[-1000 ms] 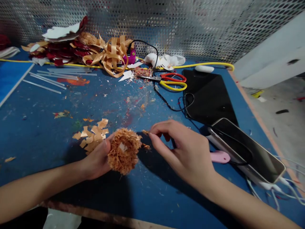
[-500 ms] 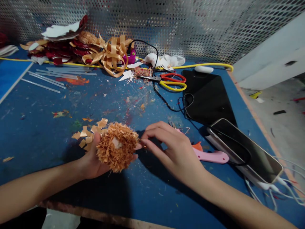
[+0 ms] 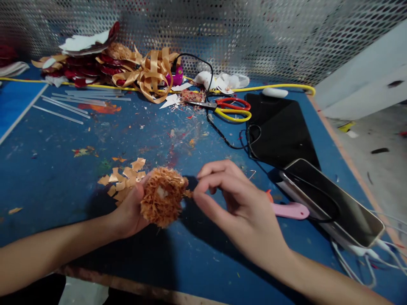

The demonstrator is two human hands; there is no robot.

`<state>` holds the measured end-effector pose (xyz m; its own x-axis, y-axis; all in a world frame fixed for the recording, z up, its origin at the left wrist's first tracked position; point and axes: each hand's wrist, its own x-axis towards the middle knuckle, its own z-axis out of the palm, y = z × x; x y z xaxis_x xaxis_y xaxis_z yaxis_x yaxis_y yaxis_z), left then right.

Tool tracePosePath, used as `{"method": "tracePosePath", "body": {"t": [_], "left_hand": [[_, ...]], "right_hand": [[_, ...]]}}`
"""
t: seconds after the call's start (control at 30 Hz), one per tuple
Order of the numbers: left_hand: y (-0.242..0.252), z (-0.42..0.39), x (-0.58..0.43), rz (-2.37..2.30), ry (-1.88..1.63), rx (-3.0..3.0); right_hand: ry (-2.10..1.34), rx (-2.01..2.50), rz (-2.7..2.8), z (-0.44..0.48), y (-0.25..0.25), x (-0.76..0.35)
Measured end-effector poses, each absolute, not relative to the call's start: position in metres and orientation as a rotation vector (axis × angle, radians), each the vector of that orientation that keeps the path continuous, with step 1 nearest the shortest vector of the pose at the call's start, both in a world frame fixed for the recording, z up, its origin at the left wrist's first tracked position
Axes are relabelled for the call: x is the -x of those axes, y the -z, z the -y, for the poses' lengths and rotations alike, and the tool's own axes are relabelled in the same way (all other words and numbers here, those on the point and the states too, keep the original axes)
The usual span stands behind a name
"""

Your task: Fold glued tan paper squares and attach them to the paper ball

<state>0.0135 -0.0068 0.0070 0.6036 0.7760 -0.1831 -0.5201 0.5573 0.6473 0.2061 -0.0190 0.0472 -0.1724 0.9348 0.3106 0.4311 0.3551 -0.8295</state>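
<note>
A ruffled orange-brown ball of gathered fabric (image 3: 155, 207) with a pale patch in its middle is gripped by my left hand (image 3: 129, 216), thumb on its near left side and the other fingers hidden behind it. To the right, my right hand (image 3: 237, 207) is closed in a pinch, its fingertips just short of the ball. A small tan scrap (image 3: 188, 193) sticks out between the ball and those fingertips; whatever is inside the pinch is too small to make out. Loose tan fabric pieces (image 3: 122, 182) lie on the blue table beyond my left hand.
Scissors (image 3: 233, 110) with red and yellow handles lie at the back, beside a black tablet (image 3: 282, 127). A phone (image 3: 333, 203) with cables and a pink-handled tool (image 3: 291, 210) are at right. Gold ribbon (image 3: 155, 72) and clear sticks (image 3: 70, 103) lie back left.
The ball has shifted a little right and turned in my left hand. My right hand has moved slightly right, its fingers more curled, and a tan scrap now shows beside the ball.
</note>
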Motion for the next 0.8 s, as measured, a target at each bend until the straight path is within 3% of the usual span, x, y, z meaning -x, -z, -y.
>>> {"method": "tracePosePath", "body": {"t": [0.8], "left_hand": [[0.0, 0.016, -0.016, -0.444, -0.838, -0.749]], "right_hand": [[-0.634, 1.297, 1.64, 0.029, -0.03, -0.181]]}}
